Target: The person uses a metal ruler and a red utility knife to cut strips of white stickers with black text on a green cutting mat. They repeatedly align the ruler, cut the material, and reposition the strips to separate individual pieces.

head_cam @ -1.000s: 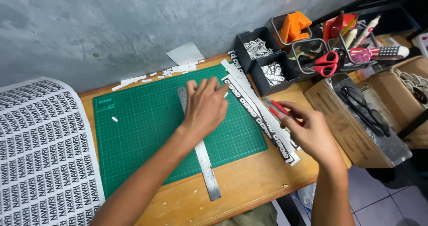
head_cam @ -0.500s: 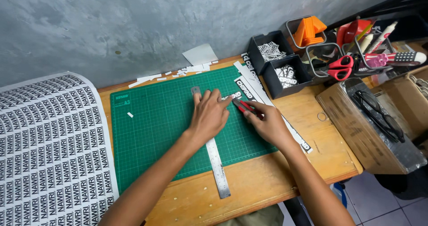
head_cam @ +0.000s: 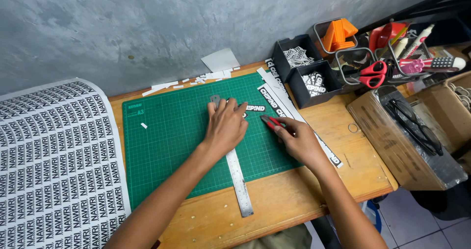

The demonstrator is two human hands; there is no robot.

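My left hand (head_cam: 225,127) presses flat on a steel ruler (head_cam: 239,179) that lies lengthwise down the green cutting mat (head_cam: 167,136). A small black-and-white sticker piece (head_cam: 255,108) pokes out from under the fingertips. My right hand (head_cam: 300,141) grips a red utility knife (head_cam: 271,122), its tip pointing toward the ruler's right edge near the sticker. Long printed sticker strips (head_cam: 279,99) lie along the mat's right edge, partly under my right wrist.
A large printed sticker sheet (head_cam: 49,156) hangs over the table's left end. Paper offcuts (head_cam: 196,78) line the wall. Two black trays of cut stickers (head_cam: 306,70), wire baskets with red scissors (head_cam: 370,75) and tools, and cardboard boxes (head_cam: 397,136) crowd the right.
My right hand has come in from the right with the knife to the ruler's edge. The left hand has stayed pressed on the ruler, and the view has shifted so everything sits further right.
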